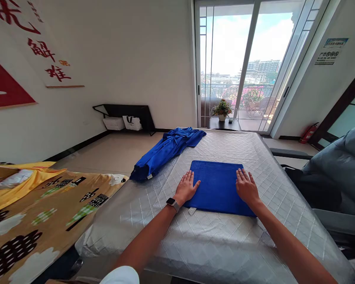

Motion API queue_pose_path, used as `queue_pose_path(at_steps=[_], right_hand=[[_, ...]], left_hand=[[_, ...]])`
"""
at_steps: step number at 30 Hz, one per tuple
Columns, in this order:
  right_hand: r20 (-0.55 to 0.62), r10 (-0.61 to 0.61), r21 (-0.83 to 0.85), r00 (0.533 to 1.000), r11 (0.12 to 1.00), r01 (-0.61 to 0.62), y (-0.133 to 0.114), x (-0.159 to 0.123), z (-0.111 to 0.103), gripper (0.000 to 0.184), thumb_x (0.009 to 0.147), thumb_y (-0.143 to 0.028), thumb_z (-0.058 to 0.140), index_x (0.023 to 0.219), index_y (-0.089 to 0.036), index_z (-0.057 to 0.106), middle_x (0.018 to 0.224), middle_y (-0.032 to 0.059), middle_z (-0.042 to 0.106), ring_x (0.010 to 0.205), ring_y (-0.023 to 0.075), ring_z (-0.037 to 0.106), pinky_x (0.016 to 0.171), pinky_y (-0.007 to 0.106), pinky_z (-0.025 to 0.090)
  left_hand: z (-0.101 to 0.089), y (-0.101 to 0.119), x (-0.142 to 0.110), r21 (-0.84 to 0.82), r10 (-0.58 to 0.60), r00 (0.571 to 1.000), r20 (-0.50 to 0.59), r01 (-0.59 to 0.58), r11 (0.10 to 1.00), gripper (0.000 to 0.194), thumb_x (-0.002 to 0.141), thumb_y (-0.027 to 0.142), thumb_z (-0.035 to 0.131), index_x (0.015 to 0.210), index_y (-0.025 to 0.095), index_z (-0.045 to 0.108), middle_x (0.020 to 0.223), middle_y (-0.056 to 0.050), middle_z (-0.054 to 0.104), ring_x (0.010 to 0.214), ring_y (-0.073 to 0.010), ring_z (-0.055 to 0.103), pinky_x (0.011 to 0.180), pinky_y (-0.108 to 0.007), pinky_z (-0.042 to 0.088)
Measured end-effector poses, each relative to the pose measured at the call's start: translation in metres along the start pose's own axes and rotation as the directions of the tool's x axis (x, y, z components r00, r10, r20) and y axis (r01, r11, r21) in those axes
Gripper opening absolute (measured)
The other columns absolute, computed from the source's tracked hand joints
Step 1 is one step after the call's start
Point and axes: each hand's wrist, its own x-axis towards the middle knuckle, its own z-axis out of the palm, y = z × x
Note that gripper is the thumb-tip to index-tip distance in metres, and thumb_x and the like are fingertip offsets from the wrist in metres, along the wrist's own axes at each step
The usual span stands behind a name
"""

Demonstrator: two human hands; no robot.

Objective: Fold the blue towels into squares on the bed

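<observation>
A folded blue towel (pixel 217 185) lies flat as a neat rectangle on the grey quilted mattress (pixel 213 236). My left hand (pixel 187 187) rests open and flat on the towel's left edge, with a watch on its wrist. Over on the right side of the towel, my right hand (pixel 247 186) presses down, fingers stretched out. A second, crumpled blue cloth (pixel 167 152) is spread over the mattress's far left corner and hangs off its side.
A patterned yellow-brown blanket (pixel 44 221) covers a bed at the left. A grey sofa (pixel 340 173) stands at the right. Glass balcony doors (pixel 248 67), a potted plant (pixel 222 109) and a black shelf (pixel 127 116) with bags are at the far end.
</observation>
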Motion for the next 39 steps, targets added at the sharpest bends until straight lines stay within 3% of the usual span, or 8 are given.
queue_pose_path(at_steps=[6, 9, 13, 16, 28, 33, 36, 39], right_hand=[[0.149, 0.072, 0.016, 0.986, 0.997, -0.075, -0.001, -0.049, 0.011, 0.069, 0.104, -0.046, 0.021, 0.161, -0.007, 0.027, 0.168, 0.0091, 0.022, 0.156, 0.0211, 0.018, 0.127, 0.04, 0.014], [0.197, 0.077, 0.027, 0.977, 0.996, -0.084, 0.001, -0.058, 0.02, 0.069, 0.104, -0.045, 0.021, 0.161, -0.007, 0.025, 0.168, 0.0094, 0.019, 0.156, 0.0208, 0.017, 0.127, 0.04, 0.014], [0.195, 0.045, 0.01, 0.98, 0.999, -0.048, 0.003, -0.059, 0.024, 0.066, 0.103, -0.039, 0.023, 0.161, -0.007, 0.028, 0.168, 0.0101, 0.019, 0.156, 0.0218, 0.016, 0.127, 0.041, 0.012], [0.193, 0.024, 0.002, 0.981, 1.0, -0.025, 0.003, -0.059, 0.022, 0.065, 0.102, -0.037, 0.024, 0.16, -0.007, 0.029, 0.168, 0.0101, 0.019, 0.156, 0.0217, 0.016, 0.126, 0.041, 0.012], [0.167, 0.074, 0.018, 0.983, 0.997, -0.078, -0.003, -0.059, 0.022, 0.069, 0.102, -0.044, 0.021, 0.161, -0.008, 0.026, 0.168, 0.0103, 0.02, 0.157, 0.0226, 0.015, 0.127, 0.044, 0.012], [0.059, -0.025, 0.106, 0.998, 0.994, 0.018, 0.006, -0.065, -0.001, 0.056, 0.102, -0.04, 0.032, 0.15, -0.018, 0.051, 0.161, 0.0098, 0.04, 0.151, 0.0283, 0.031, 0.124, 0.051, 0.023], [0.038, -0.246, 0.285, 0.968, 0.931, 0.225, 0.023, -0.081, -0.023, 0.042, 0.104, -0.036, 0.035, 0.125, -0.03, 0.071, 0.138, 0.0075, 0.064, 0.125, 0.0244, 0.06, 0.109, 0.043, 0.046], [0.037, -0.337, 0.351, 0.941, 0.886, 0.303, 0.04, -0.103, -0.034, 0.032, 0.103, -0.035, 0.044, 0.107, -0.032, 0.075, 0.113, 0.0058, 0.072, 0.102, 0.0205, 0.069, 0.092, 0.035, 0.056]], left_hand=[[-0.016, 0.021, 0.007, 0.017, 0.013, 1.0, -0.005, -0.013, 1.0, 0.091, 0.098, 0.072, 0.022, 0.157, 0.004, 0.034, 0.164, -0.02, 0.031, 0.153, -0.0328, 0.026, 0.126, -0.046, 0.02], [-0.012, 0.076, 0.003, -0.055, 0.223, 0.974, -0.047, -0.225, 0.973, 0.085, 0.101, 0.069, 0.016, 0.157, 0.008, 0.036, 0.163, -0.017, 0.034, 0.153, -0.0291, 0.028, 0.125, -0.044, 0.024], [0.007, 0.159, -0.01, -0.141, 0.533, 0.838, -0.115, -0.545, 0.827, 0.075, 0.104, 0.062, 0.016, 0.159, 0.013, 0.034, 0.164, -0.012, 0.034, 0.154, -0.0225, 0.026, 0.126, -0.039, 0.022], [0.017, 0.176, -0.016, -0.144, 0.554, 0.824, -0.118, -0.567, 0.811, 0.072, 0.105, 0.06, 0.018, 0.16, 0.014, 0.029, 0.166, -0.01, 0.029, 0.156, -0.0223, 0.019, 0.127, -0.042, 0.019], [-0.012, 0.0, -0.088, -0.03, 0.148, 0.989, 0.025, -0.148, 0.989, 0.072, 0.104, 0.062, 0.028, 0.162, 0.019, 0.027, 0.167, -0.008, 0.025, 0.154, -0.0247, 0.025, 0.125, -0.043, 0.025], [-0.037, -0.022, -0.122, -0.043, 0.169, 0.985, 0.022, -0.168, 0.985, 0.057, 0.105, 0.049, 0.037, 0.156, 0.023, 0.041, 0.163, -0.007, 0.037, 0.149, -0.024, 0.038, 0.123, -0.044, 0.031], [-0.055, -0.021, -0.129, -0.071, 0.176, 0.983, -0.044, -0.179, 0.981, 0.043, 0.104, 0.04, 0.043, 0.143, 0.032, 0.057, 0.15, -0.003, 0.056, 0.136, -0.0229, 0.053, 0.116, -0.042, 0.042], [-0.067, -0.018, -0.129, -0.104, 0.189, 0.981, -0.049, -0.193, 0.976, 0.033, 0.103, 0.033, 0.045, 0.127, 0.034, 0.068, 0.129, -0.001, 0.069, 0.117, -0.0207, 0.065, 0.104, -0.037, 0.051]])
